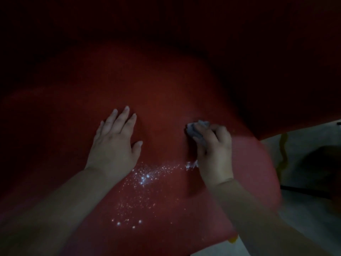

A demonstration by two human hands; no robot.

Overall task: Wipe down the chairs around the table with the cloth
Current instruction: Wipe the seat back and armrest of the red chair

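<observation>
Cloth (198, 130), bunched, gripped by right hand (214, 150) on chair seat (162, 93); left hand (114, 143) flat.

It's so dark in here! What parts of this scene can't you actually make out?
- Head view: the upper part of the red chair fades into darkness; its back and the table cannot be told.
- The grey cloth is mostly hidden under the right hand gripping it.
- Under the flat left hand, the seat is covered.
- The glinting specks: droplets or dust, too small to tell.
- The yellow leg is cut off by the seat edge.
</observation>
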